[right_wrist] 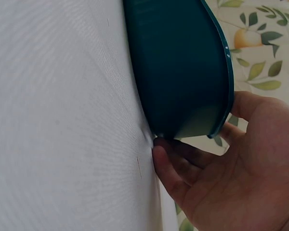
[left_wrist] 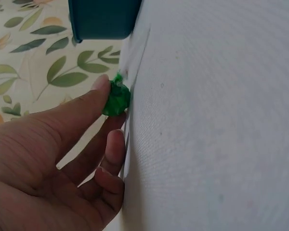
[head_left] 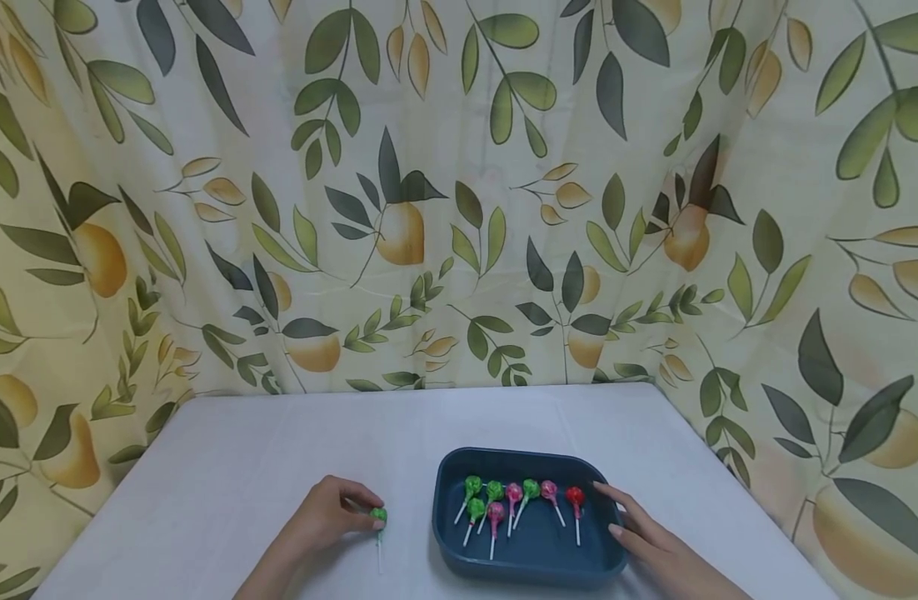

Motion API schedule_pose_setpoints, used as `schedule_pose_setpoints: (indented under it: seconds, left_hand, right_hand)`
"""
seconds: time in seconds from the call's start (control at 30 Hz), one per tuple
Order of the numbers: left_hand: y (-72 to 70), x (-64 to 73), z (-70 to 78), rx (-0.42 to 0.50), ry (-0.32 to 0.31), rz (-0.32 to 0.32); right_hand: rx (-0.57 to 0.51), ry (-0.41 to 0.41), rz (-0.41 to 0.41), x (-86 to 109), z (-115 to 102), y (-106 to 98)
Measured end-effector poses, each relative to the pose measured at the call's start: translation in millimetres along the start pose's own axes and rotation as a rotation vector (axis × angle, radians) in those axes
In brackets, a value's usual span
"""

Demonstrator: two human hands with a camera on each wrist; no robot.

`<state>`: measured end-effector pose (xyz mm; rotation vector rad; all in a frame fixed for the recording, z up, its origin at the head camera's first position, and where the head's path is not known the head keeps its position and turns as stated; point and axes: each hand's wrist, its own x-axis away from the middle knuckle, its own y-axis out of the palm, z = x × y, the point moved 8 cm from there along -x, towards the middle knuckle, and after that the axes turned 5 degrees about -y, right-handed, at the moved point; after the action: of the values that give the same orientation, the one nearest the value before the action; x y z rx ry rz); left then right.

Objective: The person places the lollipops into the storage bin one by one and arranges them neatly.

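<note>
My left hand (head_left: 339,510) pinches a green-wrapped lollipop (head_left: 380,515) by its round head, close over the white cloth. Its white stick points toward me. In the left wrist view the green candy (left_wrist: 116,100) sits between thumb and fingers, and the other fingers curl beside the cloth. A dark blue tray (head_left: 534,568) stands to the right. At its right end my right hand (head_left: 646,533) holds the rim with thumb and index finger. The right wrist view shows the other fingers bent low against the outer wall of the tray (right_wrist: 180,62).
Several green lollipops (head_left: 531,488), three pink lollipops (head_left: 549,490) and a red lollipop (head_left: 575,497) lie in the tray. White cloth (head_left: 316,433) covers the table. Behind and at both sides hangs a curtain (head_left: 459,208) printed with leaves and fruit.
</note>
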<state>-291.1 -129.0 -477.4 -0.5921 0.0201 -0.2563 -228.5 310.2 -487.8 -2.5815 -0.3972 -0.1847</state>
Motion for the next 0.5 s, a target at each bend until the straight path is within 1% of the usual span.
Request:
schedule_pose_setpoints:
  seconds: [0.13, 0.37, 0.5]
  left_hand:
    - [2.5, -1.0, -3.1, 0.013, -0.01, -0.033]
    - [3.3, -2.9, -3.0, -0.02, 0.0, -0.009]
    - [3.7, -3.4, -4.3, -0.034, -0.017, -0.011]
  right_hand:
    - [0.002, -0.009, -0.002, -0.8, 0.0, 0.4]
    - [-0.011, -0.012, -0.005, 0.3, 0.7, 0.3]
    - [-0.014, -0.012, -0.01, -0.2, 1.3, 0.2]
